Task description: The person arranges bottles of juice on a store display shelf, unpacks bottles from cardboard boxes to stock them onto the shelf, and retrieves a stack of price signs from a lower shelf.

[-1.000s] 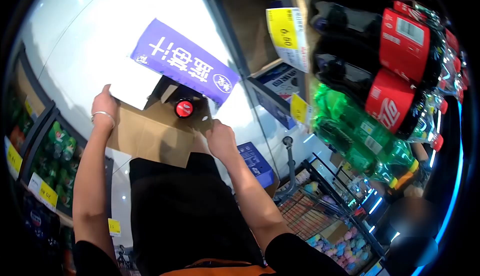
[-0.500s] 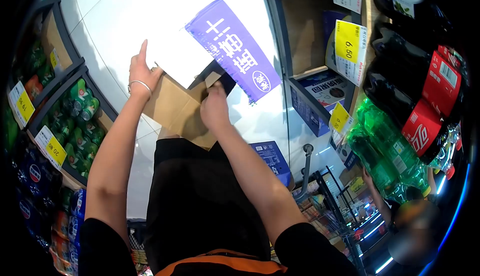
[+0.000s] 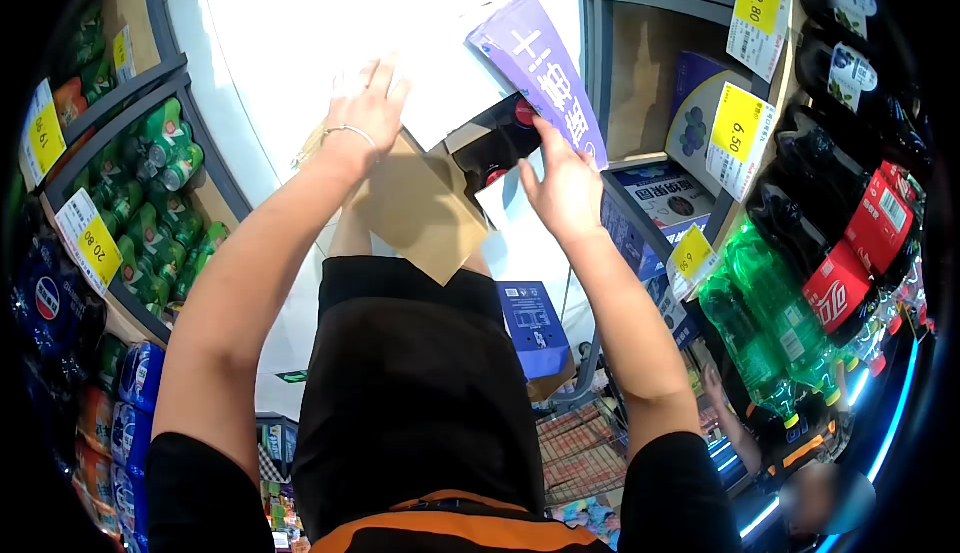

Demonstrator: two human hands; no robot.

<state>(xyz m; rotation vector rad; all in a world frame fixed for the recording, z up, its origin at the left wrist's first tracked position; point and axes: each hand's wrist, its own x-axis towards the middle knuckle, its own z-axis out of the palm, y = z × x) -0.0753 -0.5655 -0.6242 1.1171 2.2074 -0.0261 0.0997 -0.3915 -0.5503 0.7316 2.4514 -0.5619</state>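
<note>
Cardboard box (image 3: 420,203) sits top centre, open end twd 1 o'clock, red-capped bottle (image 3: 522,113) inside; purple flap (image 3: 545,78) w/ white Chinese writing runs 11-to-5. Left hand (image 3: 368,103) lies fingers spread, flat on the box at 10 o'clock; right hand (image 3: 565,188) open, fingertips touching the flap, gripping nothing. Yellow tags (image 3: 738,123) at 3 o'clock read 8.80 & 6.50.

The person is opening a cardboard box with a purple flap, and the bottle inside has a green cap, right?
Not quite. The bottle cap inside the cardboard box is red, not green, as the head view shows. The rest holds: the purple flap stands up from the box, the left hand is on the box's far edge, and the right hand is at the flap.
</note>
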